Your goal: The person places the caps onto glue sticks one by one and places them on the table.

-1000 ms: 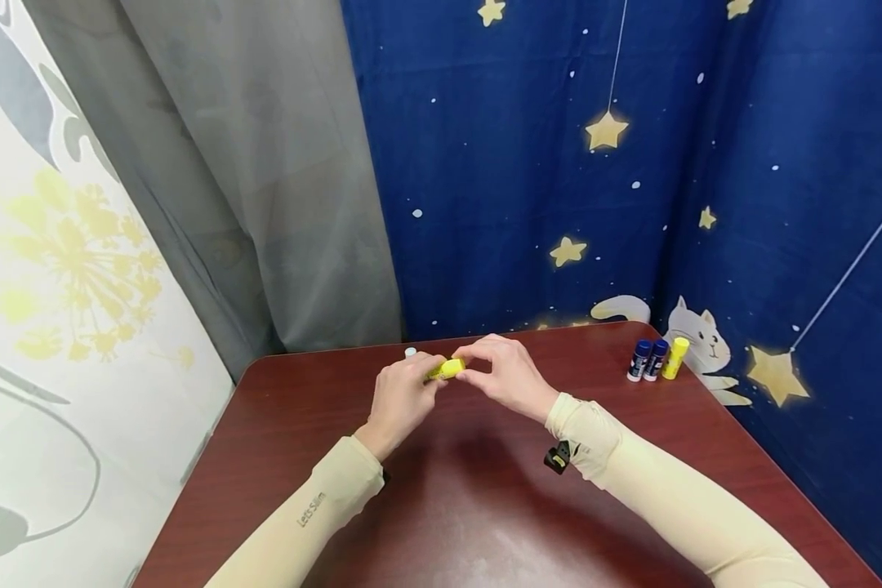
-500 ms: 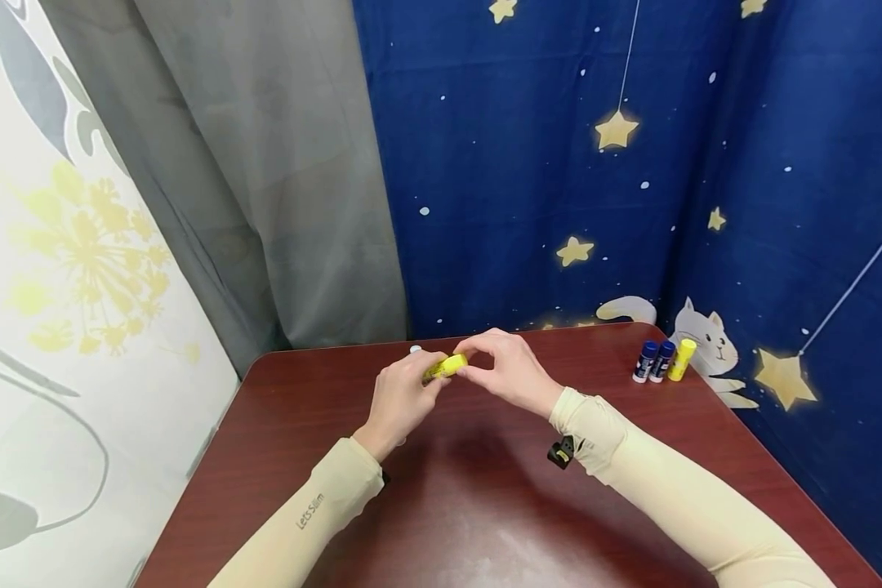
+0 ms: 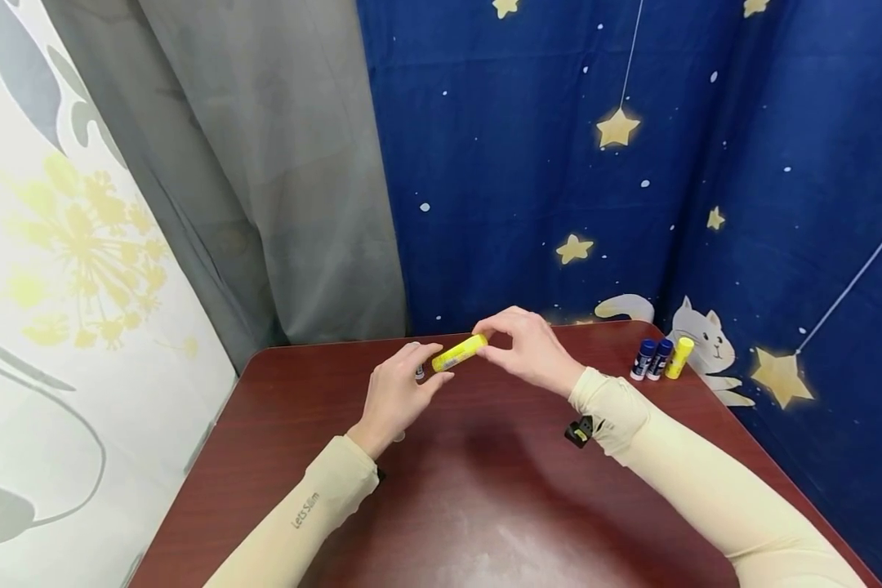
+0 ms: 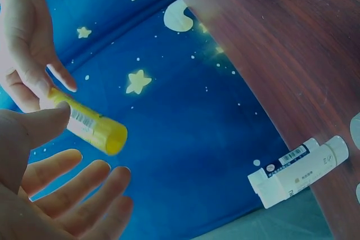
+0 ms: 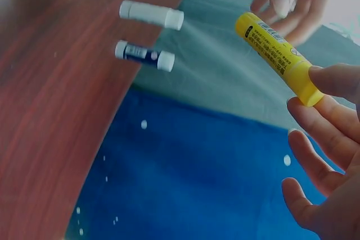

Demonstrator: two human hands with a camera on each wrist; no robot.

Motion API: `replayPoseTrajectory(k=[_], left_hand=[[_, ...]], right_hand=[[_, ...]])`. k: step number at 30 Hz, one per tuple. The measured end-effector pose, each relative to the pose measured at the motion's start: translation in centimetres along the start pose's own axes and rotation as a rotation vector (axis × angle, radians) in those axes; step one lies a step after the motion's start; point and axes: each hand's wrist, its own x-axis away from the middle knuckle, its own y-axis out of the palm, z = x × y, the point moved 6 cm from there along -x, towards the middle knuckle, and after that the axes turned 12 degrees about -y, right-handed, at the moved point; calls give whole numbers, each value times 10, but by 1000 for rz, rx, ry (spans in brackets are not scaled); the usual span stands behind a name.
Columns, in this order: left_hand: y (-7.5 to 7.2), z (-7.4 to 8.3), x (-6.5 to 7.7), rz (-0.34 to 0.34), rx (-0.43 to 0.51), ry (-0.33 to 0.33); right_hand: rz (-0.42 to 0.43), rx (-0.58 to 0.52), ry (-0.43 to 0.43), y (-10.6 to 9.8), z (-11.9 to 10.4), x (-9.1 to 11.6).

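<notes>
A yellow glue stick (image 3: 459,353) is held up above the table, tilted, its right end higher in the head view. My right hand (image 3: 527,347) pinches that end between thumb and fingertips; in the right wrist view the thumb (image 5: 336,80) presses on the yellow cap. The left hand (image 3: 397,394) is beside the other end with thumb and fingers spread apart. Seen from the left wrist, its thumb (image 4: 48,126) overlaps the stick's label while the fingers stand clear. Behind the left hand, a dark-labelled stick (image 3: 420,371) is mostly hidden.
A white tube (image 5: 151,14) and a dark blue tube with white ends (image 5: 144,55) stand on the table (image 3: 287,425). At the back right are two blue-capped glue sticks (image 3: 650,360) and another yellow one (image 3: 679,358). Curtains (image 3: 500,204) hang behind the table.
The left fingers have let go of the yellow glue stick and spread. The right hand has drawn it up and to the right, so more of it shows.
</notes>
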Motion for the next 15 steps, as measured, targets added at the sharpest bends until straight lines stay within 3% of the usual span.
replayPoseTrajectory(k=[7, 15], left_hand=[[-2, -5, 3, 24, -10, -23], [1, -7, 4, 26, 1, -35]], right_hand=[[-3, 70, 65, -30, 25, 8], [-70, 173, 134, -65, 59, 20]])
